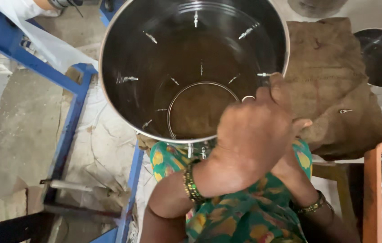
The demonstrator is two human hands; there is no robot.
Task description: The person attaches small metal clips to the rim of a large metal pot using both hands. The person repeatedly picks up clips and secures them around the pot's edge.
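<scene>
A big shiny steel drum [155, 67] fills the middle, smooth and round. At its 4 o'clock rim, the left hand [251, 130] curls closed around a small metal ring [248, 98]. The right hand [296, 148] hides behind; I cannot tell its grip. Rough brown sackcloth [335, 85] lies at 3 o'clock.

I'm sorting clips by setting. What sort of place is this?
Probably a small metalware workshop: a big open steel drum with bolts through its wall, an orange crate of metal washers, and blue steel frames on a concrete floor.

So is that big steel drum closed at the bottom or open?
Open: through the steel drum, brown burlap shows inside its bottom ring.
</scene>
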